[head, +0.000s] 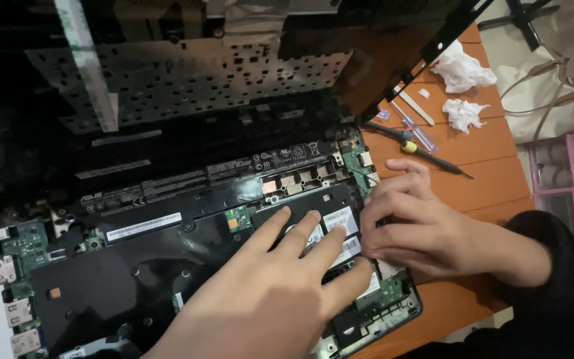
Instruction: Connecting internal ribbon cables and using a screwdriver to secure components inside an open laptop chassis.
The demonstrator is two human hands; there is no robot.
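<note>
**Laptop already open, both hands on the drive**

The laptop [167,219] lies opened on the wooden table [479,179], its inside parts bare. The left hand [267,292] rests flat with spread fingers on the black drive [313,206]. The right hand [420,226] presses its bent fingertips on the drive's right edge. The drive sits in its bay, not lifted. Screwdrivers [420,143] lie near.

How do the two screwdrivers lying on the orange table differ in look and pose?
The clear-handled screwdriver has a see-through bluish handle; the black screwdriver has a dark handle with a yellow ring. The clear-handled one lies nearer the crumpled tissues; the black one lies nearer the right hand. Both rest flat on the table, untouched.
</note>
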